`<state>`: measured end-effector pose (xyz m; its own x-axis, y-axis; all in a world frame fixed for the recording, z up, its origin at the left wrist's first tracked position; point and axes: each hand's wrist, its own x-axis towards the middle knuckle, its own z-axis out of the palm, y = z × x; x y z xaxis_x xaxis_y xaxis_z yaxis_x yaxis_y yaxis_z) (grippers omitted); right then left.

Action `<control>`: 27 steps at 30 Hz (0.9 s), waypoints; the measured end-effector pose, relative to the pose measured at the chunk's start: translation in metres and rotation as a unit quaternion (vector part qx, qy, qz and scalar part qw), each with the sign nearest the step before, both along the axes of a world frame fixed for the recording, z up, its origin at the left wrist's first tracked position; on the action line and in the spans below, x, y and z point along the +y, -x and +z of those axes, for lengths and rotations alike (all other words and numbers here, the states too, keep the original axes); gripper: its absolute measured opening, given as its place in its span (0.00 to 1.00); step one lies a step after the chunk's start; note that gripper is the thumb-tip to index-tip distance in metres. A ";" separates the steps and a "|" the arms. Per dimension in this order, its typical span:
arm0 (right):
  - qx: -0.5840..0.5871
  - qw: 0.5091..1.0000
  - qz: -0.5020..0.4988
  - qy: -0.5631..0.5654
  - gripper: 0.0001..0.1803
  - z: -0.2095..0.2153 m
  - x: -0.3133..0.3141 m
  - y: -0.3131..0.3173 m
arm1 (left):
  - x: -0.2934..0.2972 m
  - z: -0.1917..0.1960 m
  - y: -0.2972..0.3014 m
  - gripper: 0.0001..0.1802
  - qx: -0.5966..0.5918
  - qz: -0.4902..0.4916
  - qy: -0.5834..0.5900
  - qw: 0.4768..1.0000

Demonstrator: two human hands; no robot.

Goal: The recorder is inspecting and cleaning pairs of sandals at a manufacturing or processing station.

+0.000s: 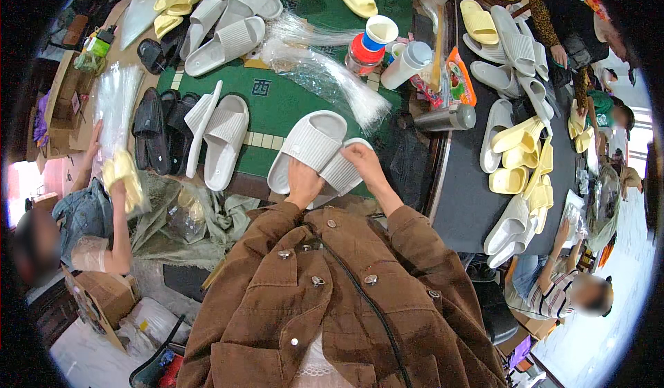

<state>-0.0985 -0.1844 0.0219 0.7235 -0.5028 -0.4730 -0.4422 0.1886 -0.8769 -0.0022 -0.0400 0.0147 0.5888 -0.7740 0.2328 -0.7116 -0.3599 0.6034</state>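
Item: pair of white ribbed slippers, held at the near edge of the green table (pixel 277 104).

- Left hand (pixel 303 180): fingers curled over the heel end of one white slipper (pixel 308 146), which lies sole-down on the green table, toe pointing away from the person.
- Right hand (pixel 363 160): fingers closed on the second white slipper (pixel 342 173), which sits tilted against the first, touching it, at the table's near edge.
- Both sleeves are a brown buttoned jacket (pixel 332 284), below the table in the view.

Other stock, placed relative to the green table:
- Bundle of clear plastic bags (pixel 325 77), on the table beyond the held pair.
- Two more white slippers (pixel 221 135), on the table's left part, one lying flat and one on its edge.
- Black slippers (pixel 155 128), at the table's left edge.
- Stack of white slippers (pixel 232 32), far left corner of the table, with yellow slippers (pixel 169 1) beyond them.
- Red jar with a blue and white lid (pixel 366 45) and a white cup (pixel 408 63), far right part of the table.
- Steel flask (pixel 446 118), lying on its side just right of the table.
- Dark table (pixel 463 194), right of the green one, carrying white and yellow slippers (pixel 515 139).

Other people: one seated left of the green table, holding yellow slippers in a clear bag (pixel 121 170); others sit around the dark table.
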 end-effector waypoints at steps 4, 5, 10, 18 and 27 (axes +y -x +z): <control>0.013 0.997 -0.070 -0.014 0.12 0.009 0.008 0.002 | 0.001 -0.004 -0.001 0.23 -0.023 -0.023 0.013 0.999; 0.013 0.997 -0.071 -0.013 0.12 0.006 0.009 0.004 | 0.002 -0.004 0.000 0.22 -0.030 -0.018 -0.001 0.999; 0.028 0.988 -0.108 -0.106 0.11 0.011 0.012 0.007 | 0.007 -0.006 -0.001 0.20 -0.023 -0.017 0.005 1.000; 0.008 0.966 -0.059 0.253 0.12 0.015 0.014 0.004 | 0.008 -0.020 -0.003 0.22 0.027 -0.011 -0.042 0.999; -0.157 0.954 -0.254 0.015 0.10 0.014 -0.011 0.000 | 0.011 -0.024 0.001 0.23 0.008 -0.052 -0.002 0.999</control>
<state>-0.0981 -0.1956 0.0357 0.4864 -0.8365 -0.2524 -0.0153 0.2806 -0.9597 -0.0030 -0.0289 -0.0095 0.5093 -0.8320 0.2201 -0.7349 -0.2874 0.6143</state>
